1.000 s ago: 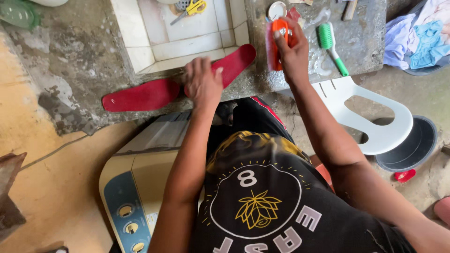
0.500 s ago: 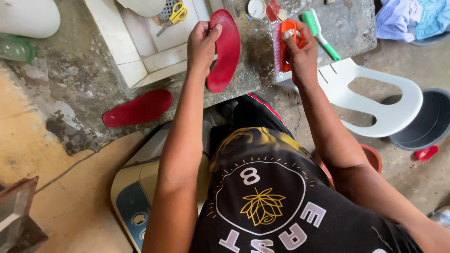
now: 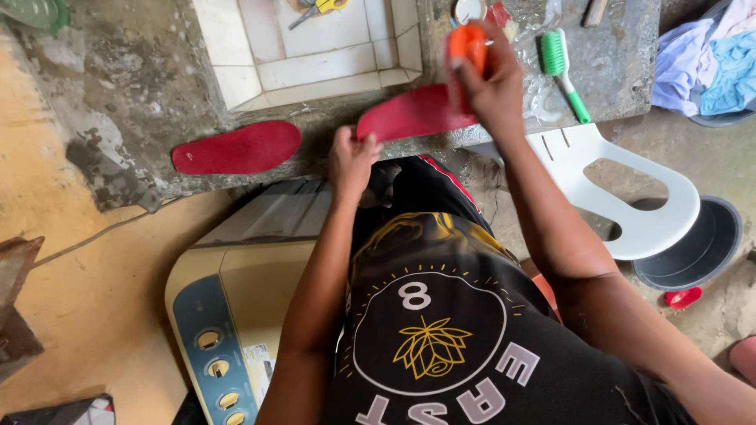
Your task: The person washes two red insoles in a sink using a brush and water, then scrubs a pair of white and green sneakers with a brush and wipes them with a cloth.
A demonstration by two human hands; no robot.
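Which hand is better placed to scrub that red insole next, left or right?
Right, probably. The right hand grips the orange brush directly over the red insole, while the left hand pins the insole's near end.

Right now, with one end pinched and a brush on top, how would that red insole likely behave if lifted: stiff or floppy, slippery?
The red insole looks thin and flat, so it would probably flex and droop when lifted by the end that the left hand pinches. The concrete counter looks wet, so it may be slick. The right hand presses the orange brush onto it, likely keeping it from sliding.
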